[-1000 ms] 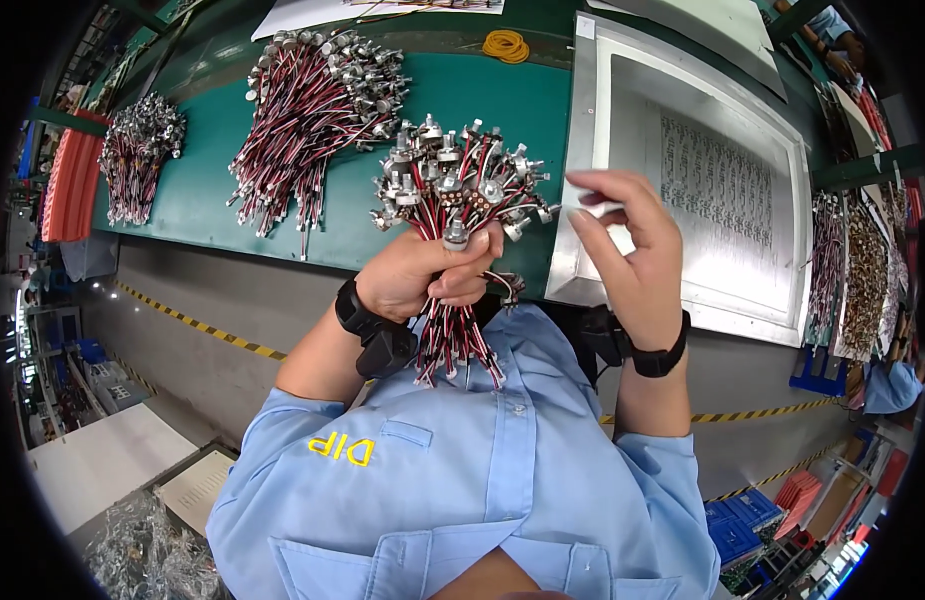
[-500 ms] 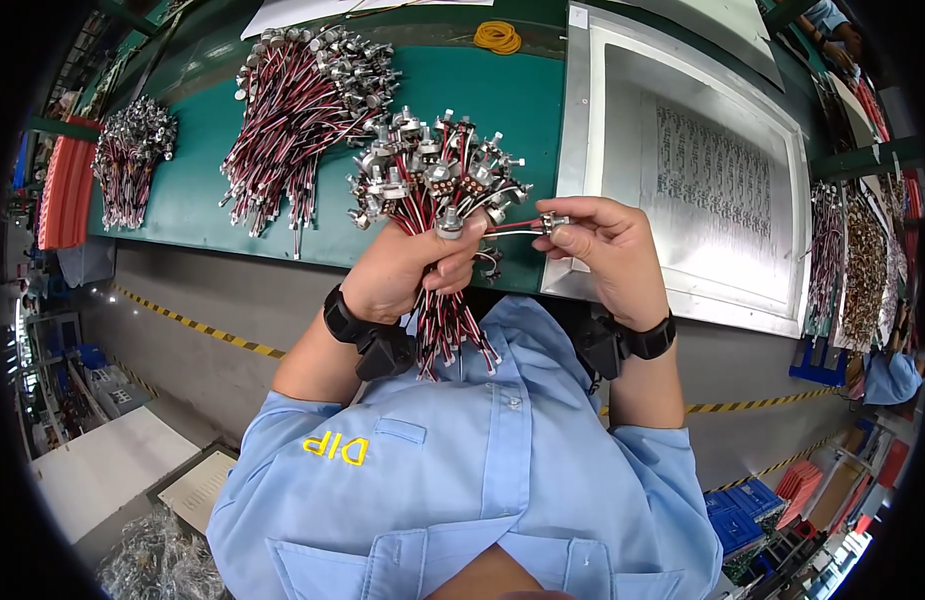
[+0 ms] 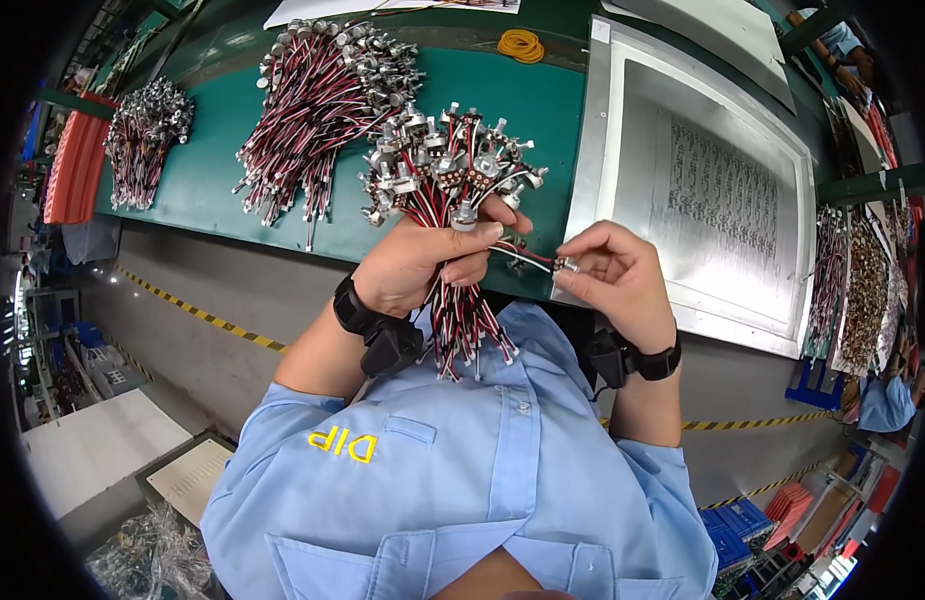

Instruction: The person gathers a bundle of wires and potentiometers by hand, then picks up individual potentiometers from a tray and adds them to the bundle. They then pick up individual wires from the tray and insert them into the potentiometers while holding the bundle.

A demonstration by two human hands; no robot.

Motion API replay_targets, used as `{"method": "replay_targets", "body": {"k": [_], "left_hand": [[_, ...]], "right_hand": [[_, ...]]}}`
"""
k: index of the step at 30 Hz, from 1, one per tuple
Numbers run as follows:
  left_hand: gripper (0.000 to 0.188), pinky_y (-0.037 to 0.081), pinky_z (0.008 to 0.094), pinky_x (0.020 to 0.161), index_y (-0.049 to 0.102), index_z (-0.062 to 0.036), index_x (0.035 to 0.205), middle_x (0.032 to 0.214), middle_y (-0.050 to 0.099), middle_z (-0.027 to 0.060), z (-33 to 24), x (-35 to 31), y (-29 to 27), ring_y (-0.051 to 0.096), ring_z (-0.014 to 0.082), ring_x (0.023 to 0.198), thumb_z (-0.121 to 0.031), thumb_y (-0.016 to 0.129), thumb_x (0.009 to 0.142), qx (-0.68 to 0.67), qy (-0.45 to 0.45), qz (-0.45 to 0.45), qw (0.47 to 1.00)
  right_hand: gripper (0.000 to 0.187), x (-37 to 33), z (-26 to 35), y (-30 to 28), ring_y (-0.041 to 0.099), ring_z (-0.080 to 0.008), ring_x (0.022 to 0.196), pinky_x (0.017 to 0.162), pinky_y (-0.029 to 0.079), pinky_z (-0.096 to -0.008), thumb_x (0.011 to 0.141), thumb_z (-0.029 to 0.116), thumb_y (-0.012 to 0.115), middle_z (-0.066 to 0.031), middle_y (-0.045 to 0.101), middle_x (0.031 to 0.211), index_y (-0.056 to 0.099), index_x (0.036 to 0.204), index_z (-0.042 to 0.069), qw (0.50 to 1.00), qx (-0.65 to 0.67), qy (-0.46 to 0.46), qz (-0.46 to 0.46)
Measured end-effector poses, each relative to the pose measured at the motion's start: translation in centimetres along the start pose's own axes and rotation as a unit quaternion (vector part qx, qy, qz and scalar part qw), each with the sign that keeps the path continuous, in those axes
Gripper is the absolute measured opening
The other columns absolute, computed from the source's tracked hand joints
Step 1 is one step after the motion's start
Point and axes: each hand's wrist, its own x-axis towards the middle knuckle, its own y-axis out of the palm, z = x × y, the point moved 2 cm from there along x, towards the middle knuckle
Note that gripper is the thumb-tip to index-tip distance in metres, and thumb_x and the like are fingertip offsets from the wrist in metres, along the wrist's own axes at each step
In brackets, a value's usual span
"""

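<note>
In my left hand [image 3: 427, 262] is a thick bunch of wired potentiometers [image 3: 447, 165], its fingers wrapped round the red, black and white leads. Metal bodies and shafts fan out above the fist; white plugs [image 3: 467, 350] hang below against my shirt. Just to the right, my right hand [image 3: 622, 275] pinches a single potentiometer [image 3: 562, 265] between thumb and fingertips. Its leads run across to the left hand. Another potentiometer hangs between the two hands, partly hidden by the fingers.
On the green bench mat [image 3: 212, 120] lie a large pile of wired potentiometers [image 3: 317, 110] and a smaller pile [image 3: 147, 145] at far left. Yellow rubber bands [image 3: 520, 45] sit at the back. A metal-framed stencil [image 3: 662, 200] stands right of my hands. Red trays [image 3: 77, 170] flank the bench's left end.
My right hand has come down a little toward me with the single potentiometer still pinched. My left hand keeps its hold on the bunch. The whole view has shifted slightly.
</note>
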Motion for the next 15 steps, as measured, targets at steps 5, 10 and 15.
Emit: {"method": "replay_targets", "body": {"k": [5,10,15], "left_hand": [[0.018,0.033,0.0217,0.046,0.057,-0.0008,0.099,0.063,0.051,-0.0014,-0.4,0.2,0.0,0.039,0.0042,0.048,-0.013,0.061,0.087,-0.032,0.003,0.033,0.999],[0.018,0.031,0.0211,0.047,0.057,-0.0023,0.097,0.069,0.053,-0.0013,0.1,0.6,1.2,0.041,0.0039,0.051,-0.01,0.064,0.083,0.175,0.023,-0.05,0.983],[0.021,0.032,0.0203,0.048,0.057,-0.0019,0.097,0.069,0.053,-0.002,0.5,0.3,1.7,0.045,0.0038,0.056,-0.007,0.068,0.079,0.216,0.129,-0.056,0.966]], "right_hand": [[0.018,-0.4,1.6,1.1,0.059,-0.0104,0.072,0.065,0.048,-0.021,0.075,-0.001,0.07,-0.0066,0.061,0.085,0.062,0.091,-0.001,0.94,-0.309,-0.137,-0.056],[0.025,0.5,4.2,2.6,0.06,-0.0119,0.067,0.063,0.048,-0.0227,0.071,0.005,0.074,-0.0073,0.061,0.082,0.062,0.092,0.0,0.932,-0.253,-0.22,-0.135],[0.025,2.1,4.2,4.9,0.063,-0.0136,0.078,0.07,0.051,-0.025,0.073,0.001,0.073,-0.0078,0.062,0.089,0.06,0.094,-0.002,0.962,-0.179,-0.177,-0.102]]}}
